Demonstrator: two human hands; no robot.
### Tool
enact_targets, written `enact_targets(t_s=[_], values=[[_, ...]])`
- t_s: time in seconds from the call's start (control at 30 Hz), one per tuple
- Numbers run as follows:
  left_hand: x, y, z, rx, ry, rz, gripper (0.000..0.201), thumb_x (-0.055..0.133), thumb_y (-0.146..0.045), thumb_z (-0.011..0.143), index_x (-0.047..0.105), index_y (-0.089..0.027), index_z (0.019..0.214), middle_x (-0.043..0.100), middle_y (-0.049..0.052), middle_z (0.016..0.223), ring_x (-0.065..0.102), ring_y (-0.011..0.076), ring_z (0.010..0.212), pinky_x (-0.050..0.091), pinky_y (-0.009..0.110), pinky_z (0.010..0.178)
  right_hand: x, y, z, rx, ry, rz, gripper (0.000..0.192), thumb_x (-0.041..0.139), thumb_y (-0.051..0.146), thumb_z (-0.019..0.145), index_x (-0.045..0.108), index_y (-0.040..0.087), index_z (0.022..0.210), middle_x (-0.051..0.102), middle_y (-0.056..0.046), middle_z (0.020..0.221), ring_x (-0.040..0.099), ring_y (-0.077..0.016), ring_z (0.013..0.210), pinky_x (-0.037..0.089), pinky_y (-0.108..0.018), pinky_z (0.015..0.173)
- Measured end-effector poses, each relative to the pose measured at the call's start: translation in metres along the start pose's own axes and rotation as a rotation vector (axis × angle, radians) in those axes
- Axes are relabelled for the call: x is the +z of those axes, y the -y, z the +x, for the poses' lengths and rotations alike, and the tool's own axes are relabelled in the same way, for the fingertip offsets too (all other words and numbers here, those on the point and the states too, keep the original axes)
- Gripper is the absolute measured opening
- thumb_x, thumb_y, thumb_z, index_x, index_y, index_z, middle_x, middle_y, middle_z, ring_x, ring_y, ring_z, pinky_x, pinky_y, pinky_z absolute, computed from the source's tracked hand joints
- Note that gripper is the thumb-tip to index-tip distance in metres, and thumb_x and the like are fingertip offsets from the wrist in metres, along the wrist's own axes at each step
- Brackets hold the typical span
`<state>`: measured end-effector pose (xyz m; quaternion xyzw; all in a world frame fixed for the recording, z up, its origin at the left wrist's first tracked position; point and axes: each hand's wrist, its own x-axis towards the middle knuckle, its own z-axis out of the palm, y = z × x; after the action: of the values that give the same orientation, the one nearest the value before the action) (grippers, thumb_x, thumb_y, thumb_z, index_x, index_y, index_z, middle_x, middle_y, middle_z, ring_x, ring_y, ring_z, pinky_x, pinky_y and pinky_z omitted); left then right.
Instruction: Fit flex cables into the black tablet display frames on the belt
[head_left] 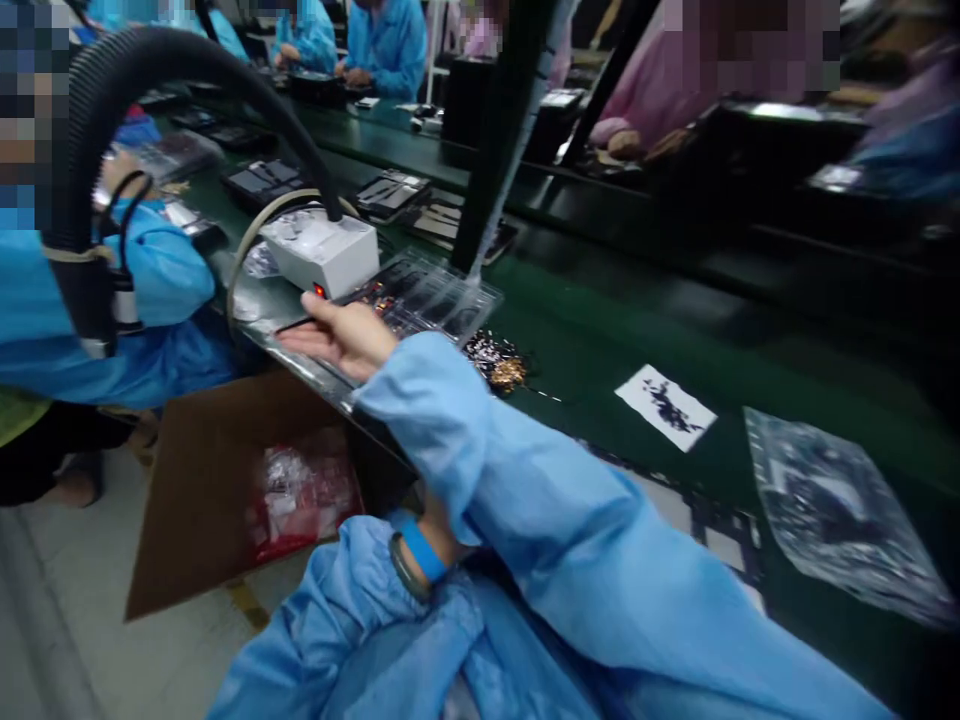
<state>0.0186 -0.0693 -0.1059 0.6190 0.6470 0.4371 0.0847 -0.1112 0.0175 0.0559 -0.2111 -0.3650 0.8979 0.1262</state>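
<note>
My right hand [349, 335] reaches across to the left at the near edge of the bench. Its fingers are stretched out and the thumb stands apart from them. A thin dark edge shows along the fingers; I cannot tell what it belongs to. Just beyond the thumb is a white box [330, 250] with a small glowing red light. A clear plastic tray [435, 295] with compartments lies beside the hand, and small black and copper-coloured parts [499, 362] are heaped near it. My left hand is hidden behind the right sleeve; only its wrist, with a blue band [422, 548], shows.
A ribbed black hose [187, 55] arches over the white box. Below the bench edge stands a cardboard box [202, 490] holding red and clear plastic bags. White paper with dark bits [637, 405] and a clear bag [840, 510] lie rightward. Co-workers sit left and opposite.
</note>
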Motion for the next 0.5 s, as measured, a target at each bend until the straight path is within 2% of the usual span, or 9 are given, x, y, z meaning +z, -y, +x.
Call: enact_targets(t_s=[0.07, 0.13, 0.23, 0.3, 0.4, 0.5], values=[[-0.019, -0.008, 0.008, 0.065, -0.025, 0.017, 0.02, 0.057, -0.039, 0.092, 0.062, -0.028, 0.108, 0.065, 0.009, 0.11, 0.061, 0.0231, 0.1, 0.056, 0.044, 0.082, -0.03, 0.042, -0.045, -0.142, -0.061, -0.054, 0.019, 0.048, 0.019, 0.098, 0.06, 0.004, 0.093, 0.07, -0.007, 0.068, 0.072, -0.0128, 0.071, 0.061, -0.027, 0.08], [-0.043, -0.01, 0.027, 0.095, -0.054, 0.043, 0.021, 0.046, -0.031, 0.096, 0.062, -0.024, 0.107, 0.067, 0.01, 0.104, 0.063, 0.0239, 0.1, 0.053, 0.046, 0.087, -0.059, 0.077, -0.096, -0.281, -0.19, -0.089, 0.021, 0.05, 0.023, 0.098, 0.063, 0.007, 0.092, 0.071, -0.006, 0.072, 0.073, -0.0131, 0.076, 0.062, -0.025, 0.078], [-0.079, 0.003, 0.074, 0.05, -0.095, 0.123, 0.026, 0.042, -0.032, 0.095, 0.06, -0.019, 0.108, 0.066, 0.012, 0.106, 0.061, 0.0249, 0.104, 0.048, 0.045, 0.097, -0.099, 0.106, -0.171, -0.449, -0.433, -0.131, 0.029, 0.048, 0.027, 0.099, 0.064, 0.012, 0.08, 0.071, -0.004, 0.071, 0.073, -0.0114, 0.074, 0.061, -0.02, 0.071], [-0.099, 0.021, 0.114, -0.022, -0.12, 0.185, 0.028, 0.048, -0.034, 0.09, 0.058, -0.015, 0.108, 0.064, 0.016, 0.109, 0.058, 0.0305, 0.109, 0.043, 0.051, 0.1, -0.124, 0.107, -0.214, -0.515, -0.604, -0.14, 0.036, 0.046, 0.027, 0.099, 0.062, 0.014, 0.07, 0.072, -0.005, 0.068, 0.073, -0.0105, 0.069, 0.06, -0.015, 0.065], [-0.115, 0.051, 0.171, -0.144, -0.165, 0.269, 0.028, 0.05, -0.028, 0.086, 0.055, -0.011, 0.108, 0.059, 0.023, 0.115, 0.05, 0.0388, 0.12, 0.033, 0.061, 0.106, -0.159, 0.088, -0.26, -0.527, -0.823, -0.135, 0.038, 0.047, 0.027, 0.099, 0.061, 0.015, 0.065, 0.071, -0.008, 0.065, 0.072, -0.0115, 0.06, 0.06, -0.014, 0.059], [-0.115, 0.073, 0.21, -0.334, -0.114, 0.419, 0.022, 0.06, -0.025, 0.08, 0.052, -0.015, 0.099, 0.059, 0.018, 0.115, 0.048, 0.0364, 0.122, 0.032, 0.058, 0.109, -0.188, 0.056, -0.286, -0.529, -0.923, -0.127, 0.028, 0.056, 0.026, 0.094, 0.062, 0.018, 0.068, 0.072, -0.009, 0.064, 0.073, -0.0153, 0.062, 0.061, -0.016, 0.059]])
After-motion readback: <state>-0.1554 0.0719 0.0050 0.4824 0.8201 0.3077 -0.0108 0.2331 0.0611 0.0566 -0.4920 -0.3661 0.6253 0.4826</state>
